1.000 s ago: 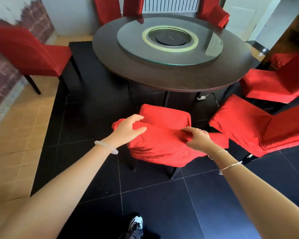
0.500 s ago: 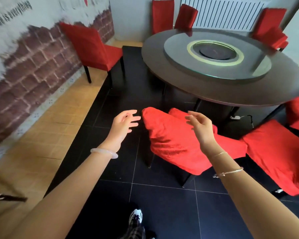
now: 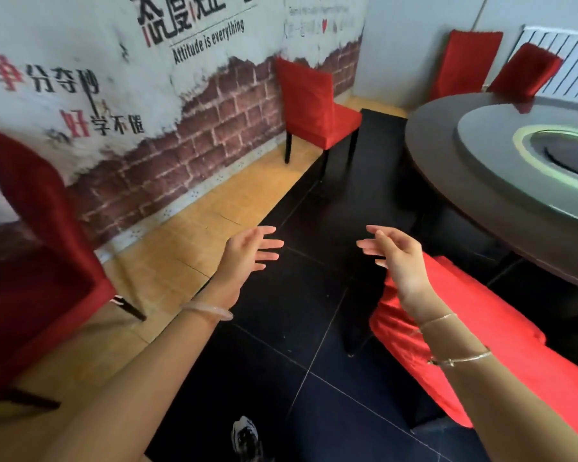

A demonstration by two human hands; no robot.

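Head: wrinkled red fabric chair (image 3: 501, 315)

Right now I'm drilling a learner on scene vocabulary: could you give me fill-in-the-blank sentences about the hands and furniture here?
The left hand and right hand hold ____.
The chair under the right forearm has a ____ cover.
The table has a ____ top.
The bangle sits on the ____ wrist.
Missing: nothing; red; round; left.

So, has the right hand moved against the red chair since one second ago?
Yes. The right hand has let go of the red chair and hovers open to its left, over the black floor.
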